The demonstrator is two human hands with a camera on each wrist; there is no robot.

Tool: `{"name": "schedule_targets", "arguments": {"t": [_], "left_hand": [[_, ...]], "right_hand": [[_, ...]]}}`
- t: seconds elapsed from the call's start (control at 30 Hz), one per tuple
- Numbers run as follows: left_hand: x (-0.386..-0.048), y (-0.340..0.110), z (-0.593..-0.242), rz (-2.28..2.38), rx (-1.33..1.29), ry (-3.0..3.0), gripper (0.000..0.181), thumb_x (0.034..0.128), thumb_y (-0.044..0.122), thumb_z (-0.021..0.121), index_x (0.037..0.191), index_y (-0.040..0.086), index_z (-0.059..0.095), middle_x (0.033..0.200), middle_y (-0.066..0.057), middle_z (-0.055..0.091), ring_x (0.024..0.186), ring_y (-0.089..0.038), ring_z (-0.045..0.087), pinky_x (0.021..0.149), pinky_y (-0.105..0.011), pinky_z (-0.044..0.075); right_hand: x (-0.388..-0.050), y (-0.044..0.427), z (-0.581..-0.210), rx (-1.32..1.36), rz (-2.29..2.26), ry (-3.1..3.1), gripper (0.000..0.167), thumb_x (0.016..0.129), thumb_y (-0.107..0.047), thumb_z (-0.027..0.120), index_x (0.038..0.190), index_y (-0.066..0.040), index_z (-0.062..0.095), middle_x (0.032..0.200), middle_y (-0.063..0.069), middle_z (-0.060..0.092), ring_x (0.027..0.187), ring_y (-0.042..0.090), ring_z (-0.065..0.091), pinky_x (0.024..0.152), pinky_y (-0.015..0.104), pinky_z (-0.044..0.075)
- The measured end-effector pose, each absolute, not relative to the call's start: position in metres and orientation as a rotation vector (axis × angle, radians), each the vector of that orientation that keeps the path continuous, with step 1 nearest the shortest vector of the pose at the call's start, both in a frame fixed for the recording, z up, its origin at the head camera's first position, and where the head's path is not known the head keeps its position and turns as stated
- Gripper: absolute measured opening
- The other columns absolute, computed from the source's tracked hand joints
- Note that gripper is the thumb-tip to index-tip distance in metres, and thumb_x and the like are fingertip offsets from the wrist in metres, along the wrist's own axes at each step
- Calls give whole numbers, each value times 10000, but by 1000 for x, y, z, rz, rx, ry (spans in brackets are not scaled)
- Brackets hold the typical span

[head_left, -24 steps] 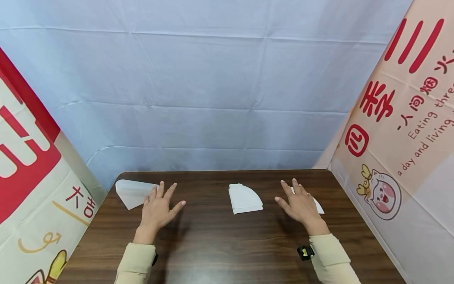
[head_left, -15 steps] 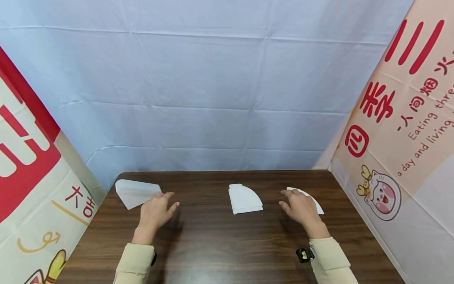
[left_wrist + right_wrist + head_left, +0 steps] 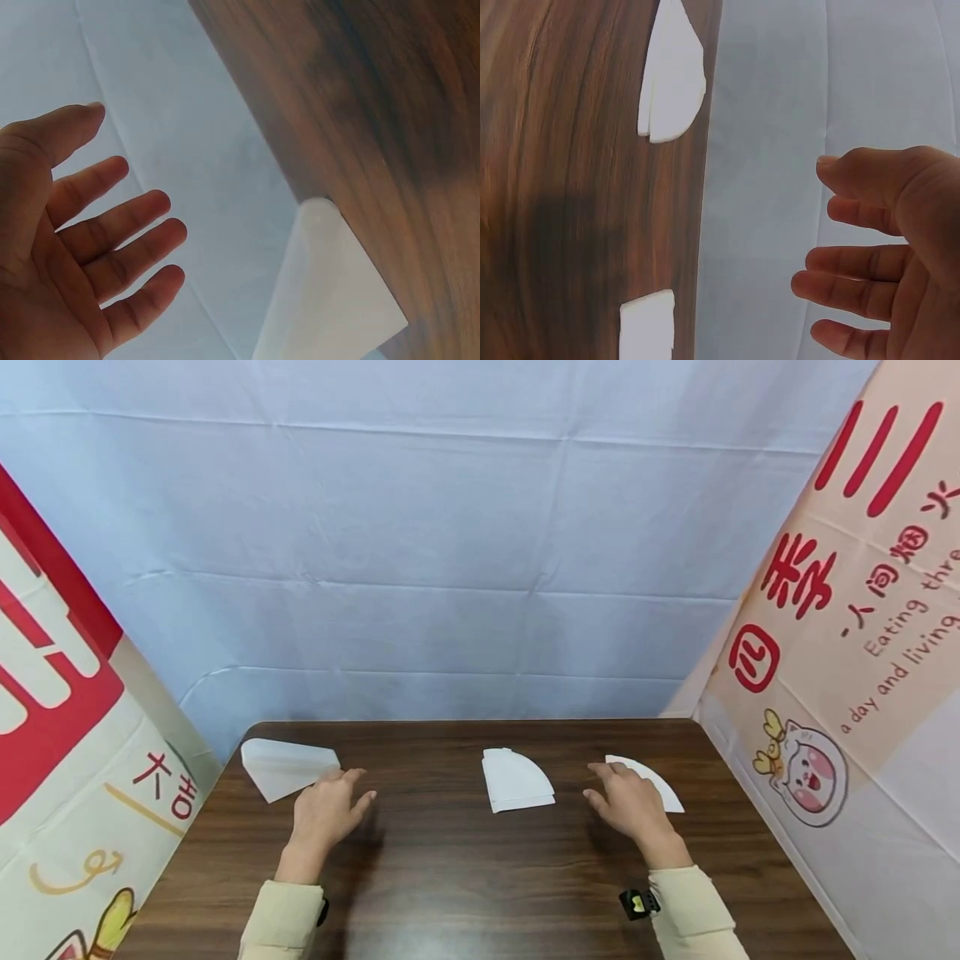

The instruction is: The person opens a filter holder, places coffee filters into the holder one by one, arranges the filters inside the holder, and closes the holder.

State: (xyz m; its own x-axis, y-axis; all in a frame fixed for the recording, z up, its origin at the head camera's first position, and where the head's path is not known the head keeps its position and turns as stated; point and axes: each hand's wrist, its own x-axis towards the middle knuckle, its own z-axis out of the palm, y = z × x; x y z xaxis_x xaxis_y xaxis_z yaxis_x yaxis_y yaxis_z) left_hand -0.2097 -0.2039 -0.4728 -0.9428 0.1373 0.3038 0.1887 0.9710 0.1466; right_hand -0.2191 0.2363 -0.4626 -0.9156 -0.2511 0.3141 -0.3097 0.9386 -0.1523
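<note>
My left hand [image 3: 321,818] is held over the wooden table at the lower right of a white folded paper piece [image 3: 288,768], its fingers relaxed and slightly bent, holding nothing. In the left wrist view the left hand [image 3: 97,247] shows an empty palm with fingers apart. My right hand [image 3: 633,810] hovers beside a white curved-edged piece [image 3: 660,785], covering part of it. Relaxed, empty fingers show on the right hand [image 3: 877,262] in the right wrist view. Between the hands lie white quarter-round sheets [image 3: 517,781], stacked slightly askew.
The dark wooden table [image 3: 450,877] has rounded back corners. Behind it hangs a pale blue cloth [image 3: 450,527]. Printed cloths stand at both sides, the right one [image 3: 862,693] with red characters and a cartoon cat. A black device is strapped at the right wrist.
Both hands have dropped from raised, spread fingers to a lower, more bent posture. The right hand has shifted slightly left, showing more of the right paper piece. The paper pieces lie as before.
</note>
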Motion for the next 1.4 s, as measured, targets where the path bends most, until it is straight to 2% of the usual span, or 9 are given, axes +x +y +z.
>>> {"name": "schedule_targets", "arguments": {"t": [0.07,0.13,0.2,0.3,0.47,0.67,0.83,1.2,1.4], "left_hand": [[-208,-203,-471,-262,-248,-2806,443,827,370,694,1165,90,634,1029,-179,636,665,-274,594,385,-314,358],[-206,-203,-471,-273,-256,-2791,450,823,368,698,1167,86,632,1063,-188,624,806,-328,612,429,-348,413],[-205,-203,-472,-284,-262,-2788,462,822,366,700,1177,80,625,1094,-200,611,846,-350,610,468,-385,448],[-204,-205,-475,-286,-269,-2774,470,812,356,712,1179,74,626,1113,-209,601,855,-360,608,506,-414,469],[-202,-213,-478,-302,-261,-2737,472,793,330,733,1166,61,631,1103,-229,599,822,-371,608,468,-405,452],[-201,-223,-478,-369,-195,-2767,489,821,342,703,1206,59,601,1163,-222,568,893,-381,591,540,-453,476],[-202,-229,-477,-404,-160,-2750,470,830,322,697,1201,48,602,1173,-235,557,895,-395,582,530,-467,472],[-206,-244,-482,-482,-82,-2750,415,844,291,686,1197,86,610,1174,-246,532,952,-422,543,562,-528,464],[-209,-253,-486,-521,-27,-2758,415,846,293,677,1170,42,612,1160,-239,536,964,-428,537,616,-566,452]], "right_hand": [[-217,231,-464,429,325,-2793,450,818,-266,708,1189,-32,605,1117,235,579,833,381,597,618,508,472],[-215,226,-465,445,356,-2783,463,821,-263,707,1205,-30,595,1133,242,566,854,395,591,641,529,469],[-213,222,-466,454,380,-2776,471,819,-254,711,1215,-30,589,1145,243,559,865,400,589,657,539,466],[-211,216,-467,459,401,-2768,479,813,-242,720,1220,-30,584,1165,250,549,885,409,585,683,553,460],[-210,206,-470,480,404,-2747,485,803,-235,733,1220,-37,585,1173,262,546,951,414,570,711,569,451],[-207,191,-473,512,423,-2771,516,802,-245,736,1247,-49,564,1201,263,528,1015,416,546,735,586,440],[-205,181,-474,521,431,-2811,551,814,-269,724,1281,-47,534,1235,258,506,1071,419,515,776,597,420],[-203,168,-473,575,469,-2816,570,821,-277,719,1305,-62,510,1255,246,495,1084,405,510,787,582,421],[-201,161,-474,609,481,-2831,565,823,-285,716,1305,-74,512,1252,243,500,1091,397,509,801,578,418]]}}
